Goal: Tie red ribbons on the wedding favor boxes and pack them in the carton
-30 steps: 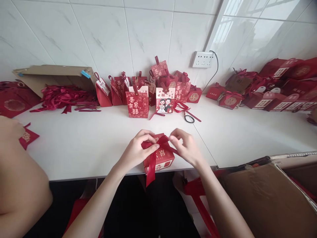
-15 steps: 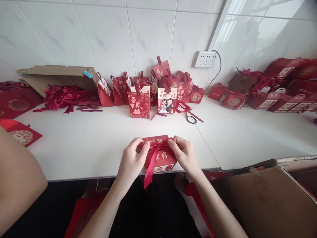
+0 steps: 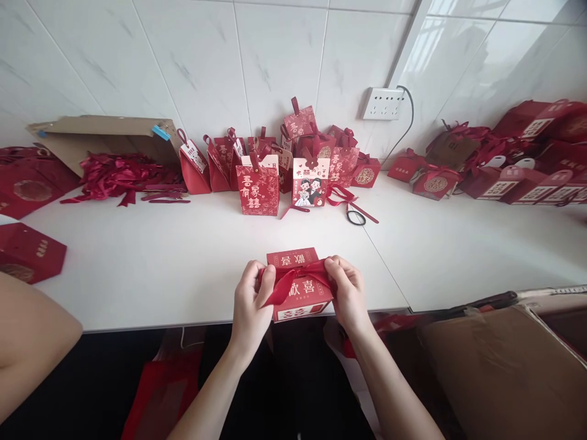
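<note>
A small red gift box [image 3: 300, 288] with white Chinese characters sits at the near edge of the white table [image 3: 183, 263]. A red ribbon [image 3: 293, 276] runs across its top. My left hand [image 3: 250, 302] grips the box's left side, fingers closed over the ribbon end. My right hand [image 3: 347, 292] holds the right side, fingers pinched on the ribbon there. Both hands press against the box.
Several finished red boxes [image 3: 293, 165] stand against the tiled wall, more at the far right [image 3: 504, 165]. A pile of red ribbons [image 3: 119, 177] lies by a cardboard sheet [image 3: 101, 134]. Another person's arm [image 3: 32, 342] is at left near flat red boxes [image 3: 27, 250]. A cardboard carton [image 3: 499, 366] stands lower right.
My hands slid from the ribbon knot on top out to the box's sides and drew the ribbon flatter. The hanging tail is gone. The person's arm at left drew back.
</note>
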Demonstrator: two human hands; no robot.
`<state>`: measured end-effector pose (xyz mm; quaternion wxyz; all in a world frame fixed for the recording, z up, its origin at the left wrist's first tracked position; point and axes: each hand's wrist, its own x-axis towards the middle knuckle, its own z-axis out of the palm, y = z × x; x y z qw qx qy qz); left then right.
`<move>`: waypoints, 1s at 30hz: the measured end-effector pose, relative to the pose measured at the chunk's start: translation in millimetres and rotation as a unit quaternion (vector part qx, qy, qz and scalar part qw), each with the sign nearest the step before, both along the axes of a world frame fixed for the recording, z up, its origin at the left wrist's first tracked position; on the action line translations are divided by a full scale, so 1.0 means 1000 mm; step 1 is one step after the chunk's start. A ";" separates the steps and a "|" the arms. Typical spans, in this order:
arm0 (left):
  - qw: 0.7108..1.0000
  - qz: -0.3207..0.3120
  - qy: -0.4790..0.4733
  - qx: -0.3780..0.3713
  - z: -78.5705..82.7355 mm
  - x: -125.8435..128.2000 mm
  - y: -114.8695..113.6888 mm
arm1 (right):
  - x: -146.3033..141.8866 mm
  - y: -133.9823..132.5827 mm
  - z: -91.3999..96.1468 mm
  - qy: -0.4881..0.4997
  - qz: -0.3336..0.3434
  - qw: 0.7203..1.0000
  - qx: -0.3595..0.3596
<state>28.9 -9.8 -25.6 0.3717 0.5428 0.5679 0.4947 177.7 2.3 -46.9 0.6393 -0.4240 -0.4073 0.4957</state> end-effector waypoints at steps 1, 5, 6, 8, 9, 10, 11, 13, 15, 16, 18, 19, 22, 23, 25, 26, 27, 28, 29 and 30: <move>1.000 0.007 0.003 0.004 -0.001 0.000 0.000 | -0.001 0.001 -0.001 0.027 0.003 1.000 -0.011; 1.000 0.006 0.005 -0.010 -0.002 -0.003 0.004 | 0.005 0.004 -0.003 0.037 0.032 0.997 -0.060; 1.000 -0.007 0.006 -0.019 -0.001 -0.005 0.006 | 0.009 0.003 -0.001 -0.001 0.036 0.997 -0.062; 0.999 -0.037 0.010 -0.032 0.001 -0.009 0.009 | 0.017 -0.002 0.008 -0.113 -0.005 0.993 -0.015; 0.998 -0.050 0.010 -0.036 0.003 -0.011 0.010 | 0.019 -0.007 0.014 -0.180 -0.041 0.982 0.038; 0.997 -0.059 0.008 -0.038 0.004 -0.012 0.011 | 0.019 -0.012 0.021 -0.249 -0.070 0.960 0.103; 0.997 -0.066 0.005 -0.039 0.005 -0.014 0.012 | 0.016 -0.018 0.029 -0.318 -0.082 0.929 0.173; 0.997 -0.074 -0.005 -0.037 0.004 -0.015 0.014 | 0.004 -0.027 0.042 -0.438 -0.041 0.852 0.284; 0.997 -0.076 -0.012 -0.027 0.001 -0.016 0.016 | -0.013 -0.029 0.049 -0.518 0.004 0.794 0.319; 0.997 -0.076 -0.014 -0.023 -0.001 -0.016 0.017 | -0.021 -0.028 0.049 -0.540 0.004 0.778 0.321; 0.997 -0.072 -0.009 -0.024 -0.004 -0.018 0.018 | -0.032 -0.024 0.044 -0.554 -0.035 0.770 0.314; 0.997 -0.070 0.000 -0.028 -0.005 -0.019 0.019 | -0.034 -0.022 0.040 -0.548 -0.061 0.771 0.319; 0.995 -0.065 0.073 -0.011 -0.004 -0.023 0.023 | -0.029 -0.022 0.027 -0.509 -0.097 0.768 0.377; 0.992 -0.055 0.108 0.017 -0.001 -0.024 0.024 | -0.024 -0.025 0.024 -0.499 -0.091 0.763 0.401; 0.978 -0.030 0.182 0.094 0.008 -0.026 0.028 | -0.013 -0.031 0.017 -0.488 -0.075 0.750 0.441; 0.967 -0.028 0.215 0.132 0.014 -0.026 0.029 | -0.009 -0.034 0.013 -0.485 -0.070 0.745 0.453; 0.957 -0.042 0.239 0.161 0.020 -0.025 0.030 | -0.004 -0.037 0.010 -0.484 -0.070 0.741 0.461; 0.948 -0.073 0.253 0.178 0.026 -0.023 0.030 | -0.001 -0.039 0.006 -0.483 -0.073 0.739 0.465; 0.941 -0.115 0.261 0.183 0.031 -0.020 0.030 | 0.001 -0.041 0.003 -0.482 -0.077 0.738 0.466; 0.934 -0.155 0.265 0.181 0.035 -0.017 0.030 | 0.002 -0.043 0.000 -0.482 -0.084 0.737 0.466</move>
